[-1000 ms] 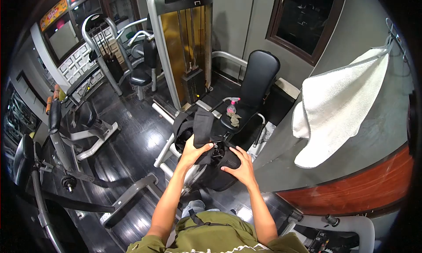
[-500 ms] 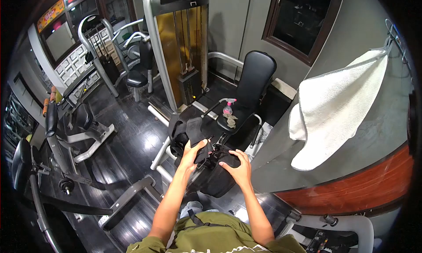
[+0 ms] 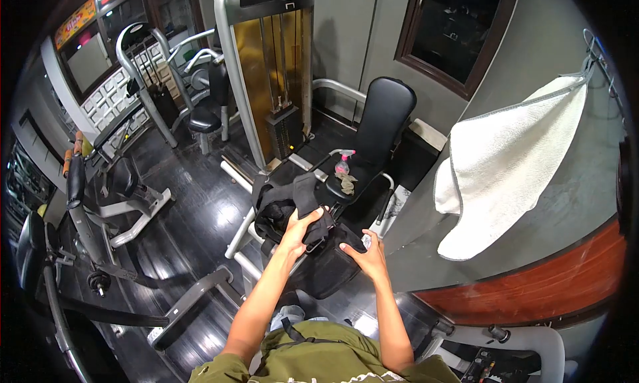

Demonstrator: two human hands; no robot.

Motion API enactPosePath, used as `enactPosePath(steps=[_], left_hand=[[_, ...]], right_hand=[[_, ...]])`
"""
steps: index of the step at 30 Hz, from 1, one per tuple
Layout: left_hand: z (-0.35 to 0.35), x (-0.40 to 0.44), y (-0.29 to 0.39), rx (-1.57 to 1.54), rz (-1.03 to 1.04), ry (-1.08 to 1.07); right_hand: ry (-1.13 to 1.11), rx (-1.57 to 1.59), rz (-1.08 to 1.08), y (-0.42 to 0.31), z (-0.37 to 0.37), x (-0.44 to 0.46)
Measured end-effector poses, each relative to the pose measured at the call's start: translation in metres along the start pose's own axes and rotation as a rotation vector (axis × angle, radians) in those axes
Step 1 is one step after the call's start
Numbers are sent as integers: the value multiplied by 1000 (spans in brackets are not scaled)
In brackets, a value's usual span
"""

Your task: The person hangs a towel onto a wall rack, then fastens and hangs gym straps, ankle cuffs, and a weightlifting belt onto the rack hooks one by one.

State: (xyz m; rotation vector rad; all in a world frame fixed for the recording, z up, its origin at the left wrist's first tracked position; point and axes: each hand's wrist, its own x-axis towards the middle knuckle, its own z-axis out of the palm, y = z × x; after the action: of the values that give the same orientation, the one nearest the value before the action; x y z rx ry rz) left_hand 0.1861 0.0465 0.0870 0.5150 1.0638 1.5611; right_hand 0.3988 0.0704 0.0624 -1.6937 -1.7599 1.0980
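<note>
A black fabric bag (image 3: 323,271) with wide padded straps hangs in front of my body. My left hand (image 3: 297,233) is closed around a bunched part of it, thumb on top, close to a broad black strap (image 3: 306,195) that folds over. At the bag's right edge, my right hand (image 3: 367,255) holds the fabric, its thumb on the near face and the other fingers partly hidden behind. Beyond the bag, a pink-topped spray bottle (image 3: 343,164) and a crumpled cloth (image 3: 346,183) sit on a black machine seat (image 3: 341,195).
A weight-stack machine (image 3: 266,83) stands ahead with its padded backrest (image 3: 389,110). To the right, a white towel (image 3: 512,163) hangs from a wall hook. More gym machines (image 3: 143,216) occupy the left side, and a grey frame (image 3: 512,343) is at lower right.
My left hand has shifted slightly right and the strap by it has lifted and folded over. My right hand has moved a little right and down, with the bag's right side spread flatter.
</note>
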Motion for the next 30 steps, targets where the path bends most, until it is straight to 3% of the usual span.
enactPosePath(steps=[3, 7, 9, 10, 12, 13, 17, 20, 25, 30], left_hand=[[-3, 9, -1, -303, -90, 5], [5, 14, 10, -251, -23, 10], [4, 16, 15, -365, -78, -63], [4, 15, 17, -364, -78, -65], [4, 9, 23, -390, -21, -64], [2, 6, 28, -340, -30, -54], [-7, -12, 45, -222, 75, -72], [-16, -24, 56, -92, 105, -104], [-33, -31, 50, -42, 176, -15], [-42, -42, 55, -82, 191, -9]], right_hand=[[-69, -93, 81, -1, -3, 2], [-257, 164, 17, 12, -5, 11], [6, 372, -61, 25, 7, 10], [8, 373, -61, 28, 9, 8], [-13, 905, 92, 28, 10, 3], [-190, 1138, 125, 26, 5, -2], [-250, 874, 193, 20, -8, -9], [-332, 1048, 251, 15, -11, -6], [-281, 1333, 219, 12, -7, -2], [-391, 1368, 230, -20, -14, 5]])
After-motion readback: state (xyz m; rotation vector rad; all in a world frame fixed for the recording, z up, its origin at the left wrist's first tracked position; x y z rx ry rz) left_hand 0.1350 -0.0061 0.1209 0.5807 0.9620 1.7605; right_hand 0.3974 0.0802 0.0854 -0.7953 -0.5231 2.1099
